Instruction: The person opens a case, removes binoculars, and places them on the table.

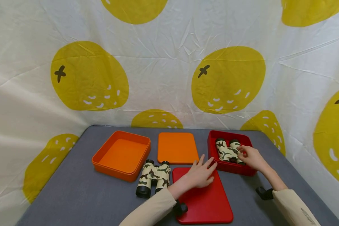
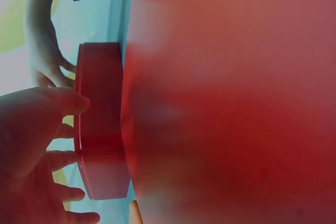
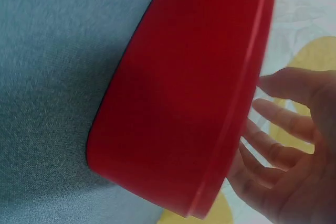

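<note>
Camouflage-patterned binoculars (image 1: pixel 225 153) lie inside a red box (image 1: pixel 233 168) at the right. My right hand (image 1: pixel 252 157) is over the box's right side, fingers loosely bent at the binoculars' right barrel. In the right wrist view those fingers (image 3: pixel 278 145) reach past the rim of the red box (image 3: pixel 173 93), which hides their tips. My left hand (image 1: pixel 199 175) hovers with spread fingers over a flat red lid (image 1: pixel 207 205), fingertips near the box's front left corner. The left wrist view has the lid (image 2: pixel 226 77) close up and blurred, with the box (image 2: pixel 102 119) beyond.
A second pair of camouflage binoculars (image 1: pixel 151 177) rests left of the red lid, partly behind my left forearm. Behind it at the left is an orange box (image 1: pixel 124 153). An orange lid (image 1: pixel 177 147) lies flat at the back middle. A fruit-printed curtain (image 1: pixel 164 81) hangs behind the table.
</note>
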`<state>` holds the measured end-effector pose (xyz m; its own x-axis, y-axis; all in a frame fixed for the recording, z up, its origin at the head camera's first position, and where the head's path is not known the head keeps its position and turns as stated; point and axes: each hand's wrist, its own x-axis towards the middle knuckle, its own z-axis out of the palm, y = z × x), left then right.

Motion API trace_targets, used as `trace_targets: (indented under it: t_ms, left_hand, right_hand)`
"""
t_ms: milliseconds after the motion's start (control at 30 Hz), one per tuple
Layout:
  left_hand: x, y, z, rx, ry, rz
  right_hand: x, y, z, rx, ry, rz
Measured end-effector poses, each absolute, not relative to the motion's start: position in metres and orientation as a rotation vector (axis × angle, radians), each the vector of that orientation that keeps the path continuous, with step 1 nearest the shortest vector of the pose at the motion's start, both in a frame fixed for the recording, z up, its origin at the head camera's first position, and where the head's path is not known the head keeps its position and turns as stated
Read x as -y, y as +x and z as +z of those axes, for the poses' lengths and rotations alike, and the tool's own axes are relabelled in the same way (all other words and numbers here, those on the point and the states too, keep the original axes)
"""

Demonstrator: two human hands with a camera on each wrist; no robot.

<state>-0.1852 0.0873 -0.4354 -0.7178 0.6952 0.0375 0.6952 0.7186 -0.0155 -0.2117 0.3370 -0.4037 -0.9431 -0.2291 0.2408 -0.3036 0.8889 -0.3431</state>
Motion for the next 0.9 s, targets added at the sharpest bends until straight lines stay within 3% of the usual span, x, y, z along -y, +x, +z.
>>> trace_targets:
  t_ms: [900]
  left_hand:
    - [-0.094, -0.200, -0.437, 2.773, -1.090, 0.247]
  right_hand:
    - [-0.333, -0.239, -0.423, 3.008, 0.425, 0.298]
